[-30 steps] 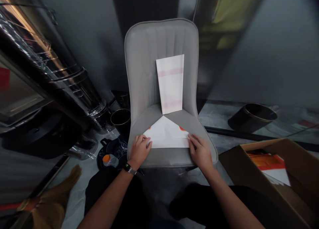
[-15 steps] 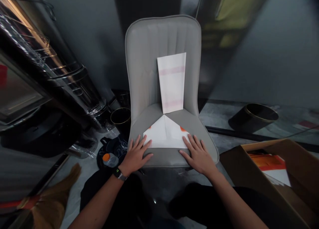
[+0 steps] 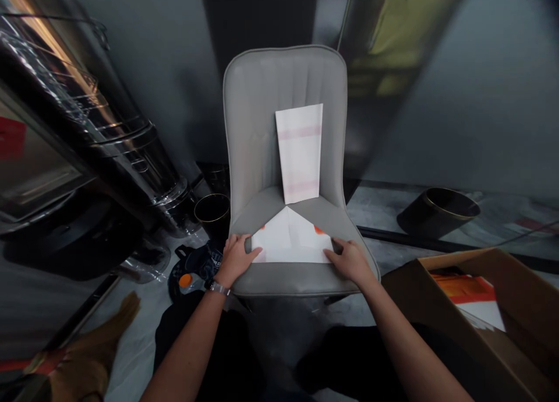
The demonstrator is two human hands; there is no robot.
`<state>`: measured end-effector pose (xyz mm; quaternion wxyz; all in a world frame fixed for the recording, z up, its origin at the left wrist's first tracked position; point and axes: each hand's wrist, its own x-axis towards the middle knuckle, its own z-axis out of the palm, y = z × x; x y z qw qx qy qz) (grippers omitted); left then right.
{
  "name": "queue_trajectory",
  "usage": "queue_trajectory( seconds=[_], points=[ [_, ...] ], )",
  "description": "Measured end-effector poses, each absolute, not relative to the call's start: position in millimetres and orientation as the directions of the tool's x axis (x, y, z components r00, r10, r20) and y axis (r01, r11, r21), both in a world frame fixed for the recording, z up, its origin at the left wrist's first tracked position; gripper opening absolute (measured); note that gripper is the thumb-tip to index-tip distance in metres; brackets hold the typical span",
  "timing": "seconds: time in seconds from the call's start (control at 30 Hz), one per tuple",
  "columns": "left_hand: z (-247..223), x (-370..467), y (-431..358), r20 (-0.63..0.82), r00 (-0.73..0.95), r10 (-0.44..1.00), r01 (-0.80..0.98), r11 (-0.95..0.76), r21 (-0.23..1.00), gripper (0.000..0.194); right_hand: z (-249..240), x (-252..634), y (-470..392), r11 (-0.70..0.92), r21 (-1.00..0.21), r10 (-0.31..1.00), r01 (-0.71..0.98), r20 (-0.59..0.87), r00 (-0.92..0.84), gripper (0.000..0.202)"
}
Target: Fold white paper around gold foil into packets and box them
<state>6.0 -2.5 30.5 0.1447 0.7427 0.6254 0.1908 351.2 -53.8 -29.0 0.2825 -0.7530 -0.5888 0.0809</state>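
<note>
A white folded paper point(image 3: 290, 242) with a pointed top and small orange patches on its slanted edges lies on the seat of a grey chair point(image 3: 288, 278). My left hand point(image 3: 237, 256) grips its left edge, thumb on top and fingers curled at the side. At the right edge, my right hand point(image 3: 349, 259) pinches the same paper, the thumb over its face. Behind it, a white folded sheet with pale pink bands point(image 3: 300, 157) leans upright against the chair's backrest.
An open cardboard box point(image 3: 454, 309) with orange and white papers stands at the lower right. Black bins point(image 3: 437, 212) point(image 3: 212, 210) flank the chair. A dark bag point(image 3: 198, 262) and an orange-capped bottle point(image 3: 186, 281) sit left, near shiny metal cylinders point(image 3: 144, 163).
Both hands, spread flat on the paper before, have drawn their fingers in around its left and right edges. The view has shifted slightly, and the paper stays on the seat.
</note>
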Motion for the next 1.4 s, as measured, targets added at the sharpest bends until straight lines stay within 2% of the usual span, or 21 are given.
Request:
queue_trajectory(
  seconds=[0.13,0.33,0.43,0.6,0.73,0.83,0.97,1.07,1.23,1.4],
  points=[
    [26,6,0,0.126,0.201,0.971,0.797,-0.237,0.555,0.045,-25,357,-48,-0.088,-0.67,0.947,0.737,0.174,0.271,0.036],
    [24,4,-3,0.124,0.2,0.972,0.777,-0.234,0.585,0.058,-8,354,-52,-0.01,-0.83,0.975,0.558,0.116,0.189,0.023],
    [27,2,-1,0.098,0.234,0.967,0.743,-0.243,0.623,0.055,-3,357,-51,-0.011,-0.844,0.982,0.537,0.092,0.166,0.024],
    [35,5,7,0.109,0.231,0.967,0.682,-0.241,0.69,0.046,0,368,-47,0.065,-0.844,0.978,0.533,0.159,0.133,0.03],
    [37,7,10,0.086,0.227,0.97,0.611,-0.21,0.763,0.038,-2,375,-48,0.022,-0.888,0.998,0.458,0.05,0.049,0.027],
    [39,5,11,0.033,0.307,0.951,0.536,-0.202,0.82,0.037,-2,377,-50,0.02,-0.902,1.0,0.431,0.019,-0.005,0.026],
    [43,0,10,-0.072,0.437,0.897,0.615,-0.24,0.751,0.027,3,379,-52,0.061,-0.898,0.997,0.435,0.031,-0.075,0.024],
    [47,1,8,-0.083,0.476,0.875,0.669,-0.299,0.681,0.019,8,379,-54,0.061,-0.892,0.993,0.447,0.008,-0.12,0.024],
    [50,5,0,0.019,0.499,0.867,0.647,-0.387,0.658,0.018,9,381,-55,0.146,-0.863,0.986,0.484,0.085,-0.146,0.023],
    [48,4,-15,0.134,0.521,0.843,0.633,-0.487,0.602,0.021,8,376,-63,0.227,-0.734,0.973,0.64,0.148,-0.176,0.03]
  ],
)
